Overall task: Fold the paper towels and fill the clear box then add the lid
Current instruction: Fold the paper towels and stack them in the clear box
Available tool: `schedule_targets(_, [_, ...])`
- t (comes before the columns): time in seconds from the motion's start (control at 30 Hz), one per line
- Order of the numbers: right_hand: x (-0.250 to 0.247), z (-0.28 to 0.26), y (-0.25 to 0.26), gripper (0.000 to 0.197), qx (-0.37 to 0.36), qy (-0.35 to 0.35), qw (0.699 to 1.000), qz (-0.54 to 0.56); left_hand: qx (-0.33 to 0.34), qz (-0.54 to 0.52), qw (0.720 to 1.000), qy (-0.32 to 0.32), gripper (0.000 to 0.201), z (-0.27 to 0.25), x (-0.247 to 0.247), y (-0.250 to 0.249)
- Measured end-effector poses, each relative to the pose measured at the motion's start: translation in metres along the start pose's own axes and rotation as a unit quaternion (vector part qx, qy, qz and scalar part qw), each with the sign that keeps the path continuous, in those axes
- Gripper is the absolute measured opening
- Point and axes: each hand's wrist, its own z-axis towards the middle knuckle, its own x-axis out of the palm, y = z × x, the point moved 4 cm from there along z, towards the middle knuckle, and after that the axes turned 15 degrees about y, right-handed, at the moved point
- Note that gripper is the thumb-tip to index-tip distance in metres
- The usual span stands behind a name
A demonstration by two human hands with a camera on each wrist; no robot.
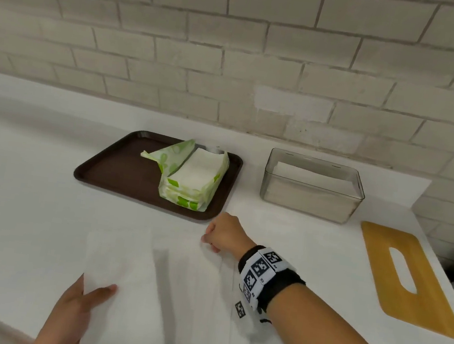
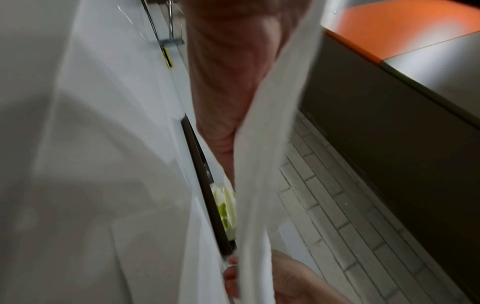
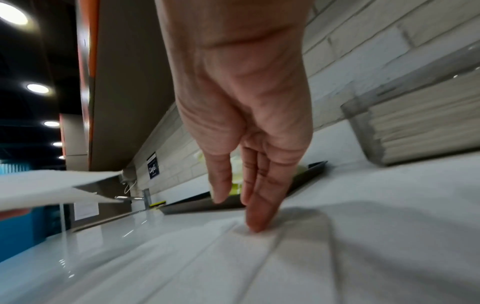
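Observation:
A white paper towel (image 1: 177, 280) lies spread on the counter in front of me. My left hand (image 1: 88, 295) pinches its near left part, thumb on top, and holds that flap (image 3: 52, 185) lifted off the surface. My right hand (image 1: 210, 242) presses straight fingertips (image 3: 255, 224) onto the towel's far right corner. The clear box (image 1: 310, 200) stands at the back right with folded towels (image 3: 420, 115) stacked inside and no cover on it. The wooden lid (image 1: 428, 299), with a slot in it, lies flat to the right of the box.
A brown tray (image 1: 122, 169) at the back centre carries an opened green-and-white pack of paper towels (image 1: 194, 173). A brick wall (image 1: 235, 57) runs behind the counter. The counter's right edge passes just beyond the lid.

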Motion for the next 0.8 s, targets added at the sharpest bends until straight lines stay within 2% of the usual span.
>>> schedule_targets(0.17, [0.033,0.017,0.014,0.073,0.062,0.0,0.987,-0.148,0.017,-0.014,1.0,-0.011,0.03,-0.004,-0.012,0.002])
schedule_targets(0.23, [0.037,0.02,0.014,0.078,0.09,0.004,0.983,-0.158,0.023,-0.009,1.0,-0.013,0.029,-0.005,-0.01,0.001])
schedule_targets(0.37, [0.022,0.021,0.002,0.064,0.091,0.002,0.988,-0.122,0.02,-0.017,1.0,0.012,0.027,-0.003,0.0,0.0])
schedule_targets(0.47, [-0.011,0.002,-0.015,0.026,0.029,-0.049,0.996,-0.074,0.015,-0.049,0.998,0.039,0.025,0.001,0.011,-0.001])
schedule_targets(0.6, [-0.057,-0.042,-0.032,0.026,-0.013,-0.143,0.989,0.023,-0.001,-0.1,0.993,0.064,0.033,0.011,0.026,-0.002])
schedule_targets(0.67, [-0.072,-0.059,-0.041,0.032,-0.016,-0.161,0.987,0.02,-0.006,-0.115,0.991,0.074,0.032,0.018,0.036,-0.005])
schedule_targets(0.8, [-0.092,-0.092,-0.059,0.027,-0.017,-0.196,0.98,-0.005,-0.021,-0.128,0.985,0.113,0.032,0.033,0.063,-0.013])
